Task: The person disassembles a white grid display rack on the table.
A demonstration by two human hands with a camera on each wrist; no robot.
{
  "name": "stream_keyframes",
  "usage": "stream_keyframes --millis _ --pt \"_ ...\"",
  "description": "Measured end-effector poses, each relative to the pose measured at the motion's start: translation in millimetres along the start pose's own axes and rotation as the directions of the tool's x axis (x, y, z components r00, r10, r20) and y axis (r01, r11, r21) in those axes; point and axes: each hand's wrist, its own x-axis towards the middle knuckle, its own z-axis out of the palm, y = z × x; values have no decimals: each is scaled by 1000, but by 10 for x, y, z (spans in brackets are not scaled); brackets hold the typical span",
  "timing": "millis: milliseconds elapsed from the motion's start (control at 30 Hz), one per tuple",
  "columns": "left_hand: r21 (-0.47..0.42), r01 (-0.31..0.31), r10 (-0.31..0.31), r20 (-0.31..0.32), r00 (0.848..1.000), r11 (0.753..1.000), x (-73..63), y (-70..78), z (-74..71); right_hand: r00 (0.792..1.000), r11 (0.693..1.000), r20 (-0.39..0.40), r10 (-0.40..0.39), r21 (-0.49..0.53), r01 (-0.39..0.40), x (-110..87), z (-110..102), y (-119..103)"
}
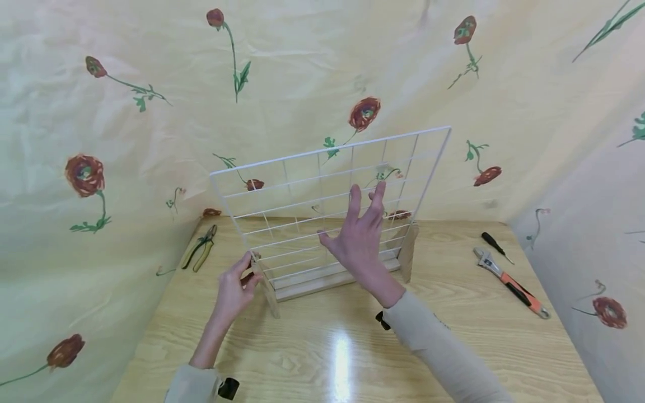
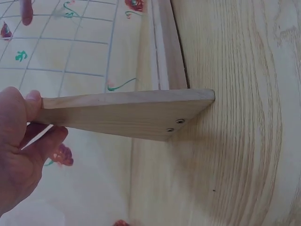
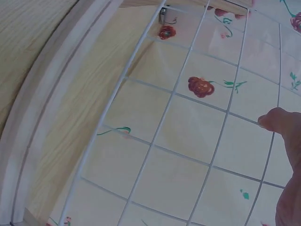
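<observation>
A white wire grid [image 1: 332,150] leans back, its lower part between the wooden side panels of a stand. My left hand [image 1: 237,288] grips the upper end of the left side panel [image 2: 127,115], thumb and fingers on either side of it. Two screw heads show near that panel's lower end. A slotted wooden crossbar [image 1: 314,284] runs low from there to the right side panel [image 1: 409,252]. In front of the grid's middle is my right hand [image 1: 359,240], fingers spread and extended against or close to the wires; contact cannot be told.
Pliers [image 1: 200,249] lie at the back left of the wooden table [image 1: 282,358]. At the right are a black screwdriver [image 1: 494,243] and an adjustable wrench [image 1: 511,282] with an orange and black handle. A flower-patterned cloth [image 1: 161,134] hangs behind the table.
</observation>
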Motion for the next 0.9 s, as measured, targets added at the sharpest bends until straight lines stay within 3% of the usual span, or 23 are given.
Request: stream_keyframes --millis 100,333,467,533,733,900 --pt "-22 -3 3 7 1000 1000 5 18 35 1000 1000 -17 -1 -2 1 71 -42 -1" --pt "-29 -24 25 19 1000 999 11 291 4 1000 1000 -19 3 0 -3 210 -132 -25" --pt "-12 -26 26 13 1000 1000 11 316 13 1000 1000 -17 8 -1 -8 298 -195 -41" --pt "-6 -32 32 6 999 999 3 281 30 1000 1000 -18 9 -2 -9 338 -223 -56" --pt "-17 -38 38 1 999 999 -40 -8 89 1000 1000 -8 -3 9 3 452 -284 -98" --pt "-38 -25 25 11 1000 999 -50 -87 83 1000 1000 9 -2 -14 2 532 -317 -120"
